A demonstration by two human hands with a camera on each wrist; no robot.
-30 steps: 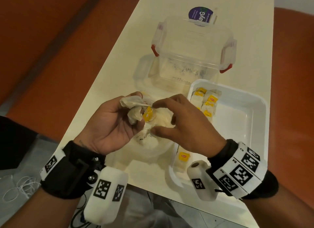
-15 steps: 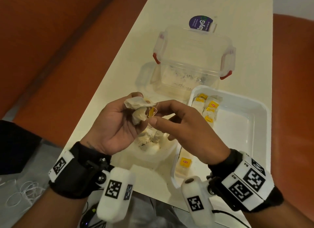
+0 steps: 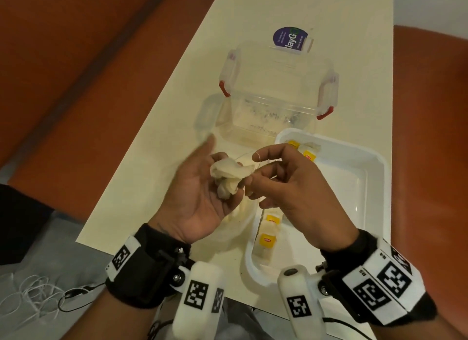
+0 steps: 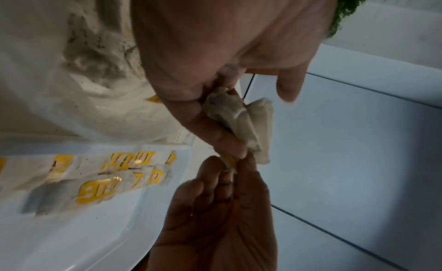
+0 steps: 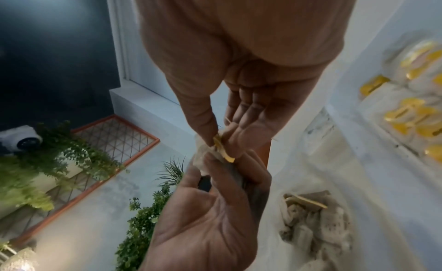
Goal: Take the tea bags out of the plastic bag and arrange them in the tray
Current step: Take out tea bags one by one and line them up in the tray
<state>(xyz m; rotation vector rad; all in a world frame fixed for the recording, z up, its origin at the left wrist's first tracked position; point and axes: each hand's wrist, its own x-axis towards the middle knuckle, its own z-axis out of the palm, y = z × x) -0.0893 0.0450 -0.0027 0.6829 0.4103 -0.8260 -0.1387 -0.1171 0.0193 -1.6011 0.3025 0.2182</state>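
Note:
Over the table, my left hand [image 3: 215, 185] holds a crumpled clump of pale tea bags [image 3: 228, 175] in its curled fingers, thumb raised. My right hand [image 3: 253, 168] meets it from the right and pinches the clump's yellow tag [image 5: 222, 148] between thumb and fingers; a thin string [image 3: 257, 160] loops by the forefinger. The white tray [image 3: 354, 187] lies right of the hands, with yellow-tagged tea bags at its far left corner [image 3: 304, 149] and near left side [image 3: 268, 236]. The clear plastic bag [image 5: 311, 218], with more tea bags inside, lies under the hands.
A clear plastic box with red clips [image 3: 276, 96] stands open just beyond the tray, a purple label [image 3: 291, 39] behind it. The cream table [image 3: 152, 162] is narrow, with orange seating on both sides. Its near edge is close to my wrists.
Both hands stay joined at the clump. My left thumb has lifted off it, and my right fingers have shifted to the tag, drawing out a loop of string.

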